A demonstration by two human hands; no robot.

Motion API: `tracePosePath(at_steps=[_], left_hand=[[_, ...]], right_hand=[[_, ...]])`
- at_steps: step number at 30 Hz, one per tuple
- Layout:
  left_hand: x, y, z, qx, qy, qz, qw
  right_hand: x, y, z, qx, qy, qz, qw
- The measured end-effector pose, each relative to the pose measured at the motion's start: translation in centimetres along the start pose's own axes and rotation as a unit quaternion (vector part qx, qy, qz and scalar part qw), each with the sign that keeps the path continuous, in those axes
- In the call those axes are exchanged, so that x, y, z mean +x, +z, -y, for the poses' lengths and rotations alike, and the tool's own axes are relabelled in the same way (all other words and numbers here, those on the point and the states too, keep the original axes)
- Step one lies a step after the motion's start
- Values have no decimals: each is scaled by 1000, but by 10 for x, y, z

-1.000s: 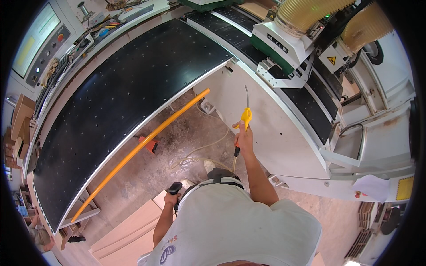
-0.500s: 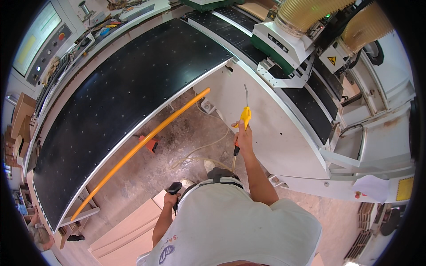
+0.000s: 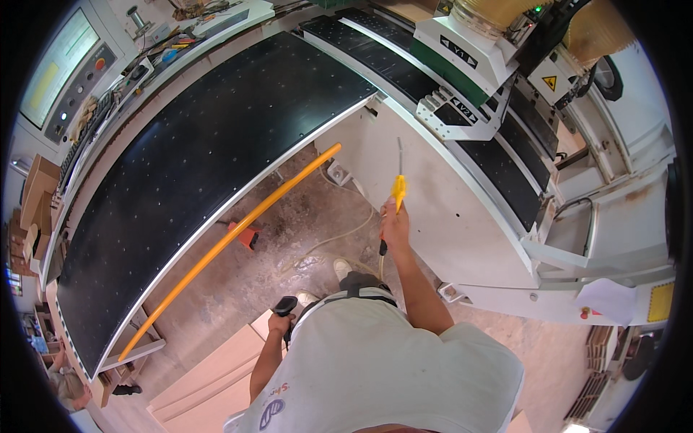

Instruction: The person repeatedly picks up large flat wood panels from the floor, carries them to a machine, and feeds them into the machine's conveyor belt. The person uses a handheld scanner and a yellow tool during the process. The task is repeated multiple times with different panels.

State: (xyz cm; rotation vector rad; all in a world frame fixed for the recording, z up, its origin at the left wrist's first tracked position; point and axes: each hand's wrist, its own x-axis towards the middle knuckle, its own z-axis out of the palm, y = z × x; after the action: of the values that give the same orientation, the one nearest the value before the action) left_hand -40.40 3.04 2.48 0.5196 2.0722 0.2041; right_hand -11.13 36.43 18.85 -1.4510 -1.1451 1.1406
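Note:
My right hand is wrapped round a yellow air blow gun. Its thin metal nozzle points away from me, toward the white side panel of the machine, and a hose hangs from its handle. Low by my left hip, my left hand grips a black handheld scanner, whose head sticks out above my fingers. In front of me to the left lies the black perforated machine bed, and a long yellow bar runs along its near side.
The machine head with wide ducts stands over the bed at the upper right. A control panel is at the upper left. Near my feet are an orange foot pedal, a loose hose and stacked boards. Another person appears lower left.
The blow gun in my right hand has turned slightly and its nozzle looks blurred. At the upper right, the machine head appears slightly shifted. My left hand still grips the scanner.

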Motion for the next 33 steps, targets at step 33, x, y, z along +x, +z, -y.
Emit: tracePosePath(at_steps=[33], left_hand=[[-8,-24,30,6,-10,-20,1000]], right_hand=[[-30,11,32,89,56,-107,989]])
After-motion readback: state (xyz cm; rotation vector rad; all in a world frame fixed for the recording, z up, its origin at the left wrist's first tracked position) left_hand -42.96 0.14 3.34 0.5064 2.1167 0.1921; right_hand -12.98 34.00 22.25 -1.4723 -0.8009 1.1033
